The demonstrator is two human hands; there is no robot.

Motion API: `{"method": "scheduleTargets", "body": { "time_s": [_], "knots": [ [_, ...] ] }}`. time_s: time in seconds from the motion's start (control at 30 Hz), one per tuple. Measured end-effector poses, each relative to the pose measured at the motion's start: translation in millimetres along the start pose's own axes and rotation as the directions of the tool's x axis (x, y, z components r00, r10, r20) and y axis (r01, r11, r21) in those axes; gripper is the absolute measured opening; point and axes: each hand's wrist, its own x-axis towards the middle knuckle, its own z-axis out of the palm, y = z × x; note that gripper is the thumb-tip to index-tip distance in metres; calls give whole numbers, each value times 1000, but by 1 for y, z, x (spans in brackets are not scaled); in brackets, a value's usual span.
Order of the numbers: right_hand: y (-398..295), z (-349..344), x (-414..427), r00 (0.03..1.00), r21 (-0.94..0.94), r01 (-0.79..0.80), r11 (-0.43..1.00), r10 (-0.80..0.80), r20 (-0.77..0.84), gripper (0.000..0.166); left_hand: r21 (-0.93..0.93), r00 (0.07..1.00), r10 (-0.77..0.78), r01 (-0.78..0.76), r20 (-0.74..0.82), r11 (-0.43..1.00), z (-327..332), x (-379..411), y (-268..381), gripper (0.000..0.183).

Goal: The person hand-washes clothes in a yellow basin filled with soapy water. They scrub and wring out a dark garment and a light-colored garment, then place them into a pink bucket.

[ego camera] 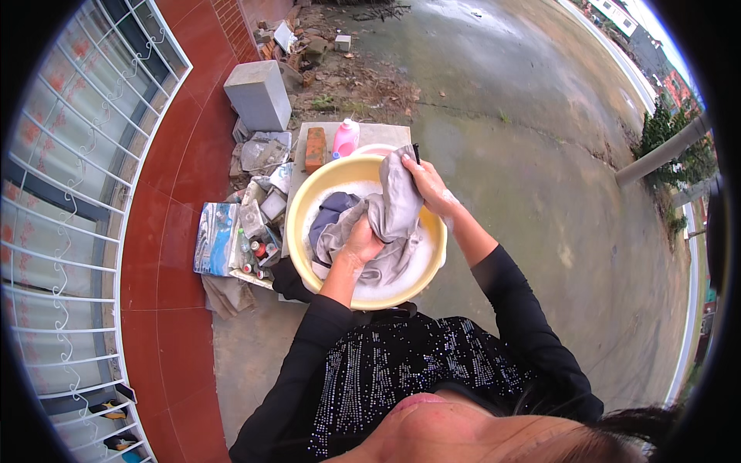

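In front of me is a round yellow plastic basin (298,231) with white suds (419,254) inside. My right hand (429,184) grips the upper end of a wet grey garment (400,199), raised over the basin's far right side. Lower down, my left hand (362,242) holds the same garment near the basin's middle, its fingers partly hidden by the cloth. The rest of the grey fabric lies in the suds. Beside it, at the left inside the basin, rests a dark blue-grey cloth (331,213). Foam clings to my right wrist.
Beyond the basin, a pink detergent bottle (346,139) and a red brick (315,149) stand on a pale slab (385,134). To the left are a cardboard box (215,240), bottles (257,250), rubble (266,151) and a concrete block (259,95). Wet concrete ground (521,231) extends rightward.
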Motion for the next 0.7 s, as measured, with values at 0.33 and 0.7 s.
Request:
{"method": "scheduleTargets", "body": {
  "time_s": [0.33,0.7],
  "knots": [
    [33,-2,6,957,-178,263,948,-280,-79,36,79,971,149,-137,-185,987,-12,23,19,46],
    [25,-12,7,966,14,198,980,-193,-170,38,8,993,116,-116,15,993,4,15,28,50]
  ]
}}
